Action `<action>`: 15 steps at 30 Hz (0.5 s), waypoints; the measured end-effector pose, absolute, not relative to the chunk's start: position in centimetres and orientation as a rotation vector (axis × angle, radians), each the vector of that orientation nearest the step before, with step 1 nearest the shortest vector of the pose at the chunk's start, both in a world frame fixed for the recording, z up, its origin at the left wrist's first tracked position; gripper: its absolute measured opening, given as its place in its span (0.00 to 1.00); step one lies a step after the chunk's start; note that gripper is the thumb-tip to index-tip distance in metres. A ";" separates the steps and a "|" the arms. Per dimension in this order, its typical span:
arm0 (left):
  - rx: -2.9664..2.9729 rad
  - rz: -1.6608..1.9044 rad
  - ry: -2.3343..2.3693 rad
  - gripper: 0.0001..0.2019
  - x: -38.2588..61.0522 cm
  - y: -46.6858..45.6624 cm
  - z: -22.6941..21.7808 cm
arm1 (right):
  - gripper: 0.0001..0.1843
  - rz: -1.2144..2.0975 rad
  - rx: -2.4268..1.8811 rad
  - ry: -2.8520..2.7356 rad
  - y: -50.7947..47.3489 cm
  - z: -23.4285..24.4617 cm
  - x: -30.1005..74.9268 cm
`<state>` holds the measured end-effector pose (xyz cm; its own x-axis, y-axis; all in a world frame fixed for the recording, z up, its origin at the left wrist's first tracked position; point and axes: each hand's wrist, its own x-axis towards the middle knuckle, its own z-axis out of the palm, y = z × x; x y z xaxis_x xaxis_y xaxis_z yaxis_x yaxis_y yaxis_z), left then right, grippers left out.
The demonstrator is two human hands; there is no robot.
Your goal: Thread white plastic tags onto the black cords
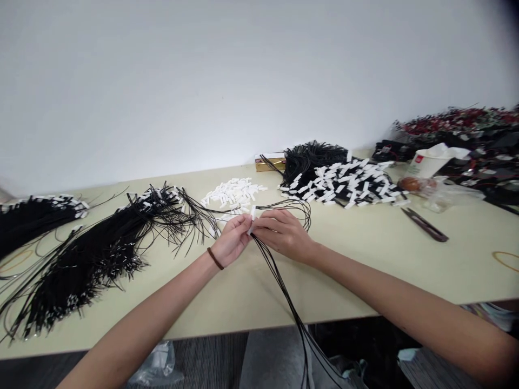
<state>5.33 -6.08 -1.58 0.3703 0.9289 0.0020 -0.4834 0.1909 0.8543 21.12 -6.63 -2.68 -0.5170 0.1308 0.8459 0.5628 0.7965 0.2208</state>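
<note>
Between my two hands, above the middle of the table, is a small white connector with thin black wires around it. My left hand, a brown band at its wrist, pinches the connector from the left. From the other side my right hand closes its fingers on the wires beside the connector. The wires loop out behind the right hand and hang down over the table's front edge. Just behind the hands lies a pile of loose white connectors.
Black wire bundles spread across the left. A heap of wires with white connectors lies at back right, near a small gold box. Snips, a paper cup, a plastic bag and red-and-black wiring are farther right.
</note>
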 end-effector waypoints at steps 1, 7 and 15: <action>0.896 1.082 0.601 0.11 5.3 -6.1 -1.6 | 0.04 -0.589 -0.523 -2.068 -6.6 -2.7 21.1; 0.895 1.092 0.576 0.11 5.2 -6.0 -1.6 | 0.05 -0.516 -0.557 -2.053 -6.6 -2.6 20.9; 0.927 1.097 0.588 0.11 5.1 -5.8 -1.7 | 0.08 -0.255 -0.500 -2.072 -6.7 -2.5 20.8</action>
